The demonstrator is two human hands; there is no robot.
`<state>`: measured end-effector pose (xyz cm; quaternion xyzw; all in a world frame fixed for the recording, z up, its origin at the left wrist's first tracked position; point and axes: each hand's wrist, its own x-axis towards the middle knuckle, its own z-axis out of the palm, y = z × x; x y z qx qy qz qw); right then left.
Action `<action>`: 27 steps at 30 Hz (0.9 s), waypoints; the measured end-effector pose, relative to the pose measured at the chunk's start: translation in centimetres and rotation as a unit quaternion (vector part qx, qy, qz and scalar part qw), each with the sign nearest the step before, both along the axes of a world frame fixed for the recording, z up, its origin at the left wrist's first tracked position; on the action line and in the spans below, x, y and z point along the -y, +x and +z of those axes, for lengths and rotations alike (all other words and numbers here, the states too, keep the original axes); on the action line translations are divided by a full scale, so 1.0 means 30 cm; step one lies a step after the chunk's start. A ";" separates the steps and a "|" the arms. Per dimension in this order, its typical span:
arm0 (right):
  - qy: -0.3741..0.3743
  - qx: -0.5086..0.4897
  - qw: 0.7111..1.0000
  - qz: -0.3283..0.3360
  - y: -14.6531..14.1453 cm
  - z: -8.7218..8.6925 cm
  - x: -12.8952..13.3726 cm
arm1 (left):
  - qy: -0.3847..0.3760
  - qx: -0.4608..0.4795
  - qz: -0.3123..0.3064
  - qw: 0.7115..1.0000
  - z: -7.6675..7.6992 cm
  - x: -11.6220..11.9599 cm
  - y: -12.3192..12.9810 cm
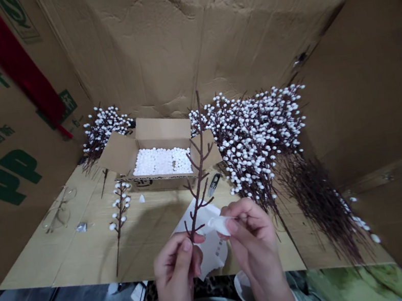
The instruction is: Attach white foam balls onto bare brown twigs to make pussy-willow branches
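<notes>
Near the front edge of the table, my left hand (179, 268) pinches the lower stem of a bare brown branch (199, 171), which stands upright with short side twigs and no white balls on it. Just right of it, my right hand (254, 245) has thumb and fingers closed on a small white piece (219, 224), close to the lower twigs. What the white piece is made of is hard to tell. Under the hands lies a white paper sheet (214, 252) with small print. Behind the branch is an open cardboard box (162, 129) holding many white balls (160, 161).
Finished-looking white-berry branches (255, 130) are heaped at the right, bare brown stems (318, 197) beside them. More berry branches (104, 128) lie back left. A single berry branch (119, 214), glasses (58, 212) and small snips (214, 185) lie on the table. Cardboard walls surround it.
</notes>
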<state>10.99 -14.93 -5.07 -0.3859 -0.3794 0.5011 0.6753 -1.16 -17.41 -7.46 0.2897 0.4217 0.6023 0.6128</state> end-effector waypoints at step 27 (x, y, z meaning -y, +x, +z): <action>0.006 0.016 0.997 -0.071 0.024 0.086 -0.048 | 0.021 -0.072 0.020 0.997 -0.047 0.004 -0.023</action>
